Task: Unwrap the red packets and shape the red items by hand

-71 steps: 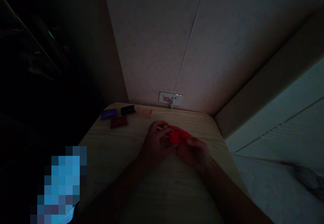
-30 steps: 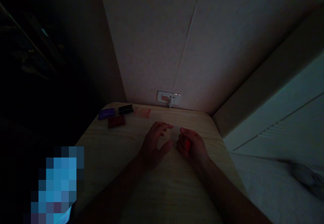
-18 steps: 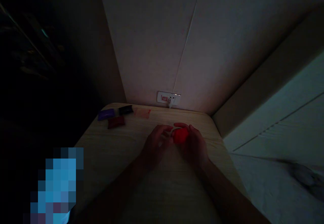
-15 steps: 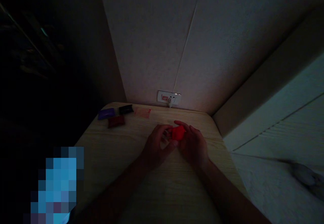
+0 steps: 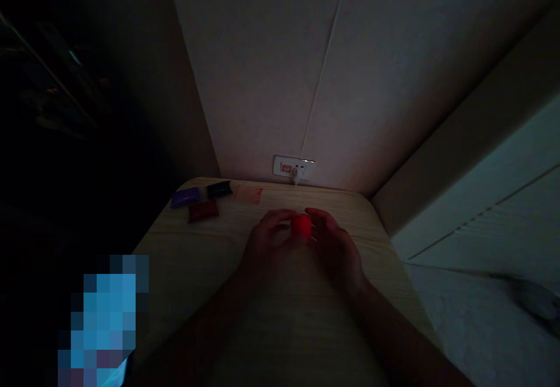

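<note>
A small lump of bright red modelling clay (image 5: 301, 225) is between my two hands, above the wooden tabletop. My left hand (image 5: 269, 244) curls around its left side, thumb below and fingers above, holding it. On the other side, my right hand (image 5: 339, 250) has its fingers apart and slightly bent, close to the clay; whether they touch it is hard to see in the blur. Farther left lie a purple packet (image 5: 185, 197), a black packet (image 5: 219, 189) and a dark red packet (image 5: 203, 210). Beside them is a flat clear wrapper (image 5: 248, 194) with red traces.
The pale wooden table (image 5: 175, 276) meets a wall with a socket plate (image 5: 293, 168) that has a plug in it. A light cabinet (image 5: 490, 212) stands to the right. At lower left a pixelated blue patch (image 5: 109, 311) covers something. The room is dim.
The red clay has shifted slightly left and looks more compact. My right hand's fingers have drawn a little away from it. The packets and wrapper lie as before.
</note>
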### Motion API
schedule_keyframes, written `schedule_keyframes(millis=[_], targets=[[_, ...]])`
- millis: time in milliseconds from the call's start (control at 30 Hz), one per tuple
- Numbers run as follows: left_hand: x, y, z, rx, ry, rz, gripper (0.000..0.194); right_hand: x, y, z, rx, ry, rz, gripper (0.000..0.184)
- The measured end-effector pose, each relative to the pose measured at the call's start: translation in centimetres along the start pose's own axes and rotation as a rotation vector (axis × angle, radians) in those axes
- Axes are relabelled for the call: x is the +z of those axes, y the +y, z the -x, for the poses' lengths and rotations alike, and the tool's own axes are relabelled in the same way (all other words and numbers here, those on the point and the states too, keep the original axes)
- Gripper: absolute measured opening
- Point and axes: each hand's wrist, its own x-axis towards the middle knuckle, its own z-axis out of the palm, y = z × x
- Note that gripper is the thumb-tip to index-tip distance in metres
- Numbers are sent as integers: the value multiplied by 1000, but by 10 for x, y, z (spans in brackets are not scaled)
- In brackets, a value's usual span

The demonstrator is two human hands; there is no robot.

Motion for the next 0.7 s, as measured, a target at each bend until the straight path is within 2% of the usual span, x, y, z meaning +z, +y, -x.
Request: schedule_keyframes(millis=[133, 300, 433, 700], targets=[[1, 0, -2, -176, -27, 341, 44, -2, 0, -3, -13, 37, 4, 32], [3, 0, -2, -213, -80, 524, 42, -2, -1, -3, -8, 27, 30, 30], [2, 2, -2, -233, -121, 592, 38, -2, 1, -1, -11, 11, 42, 30], [0, 0, -1, -268, -128, 615, 34, -3, 4, -1, -58, -36, 89, 29]])
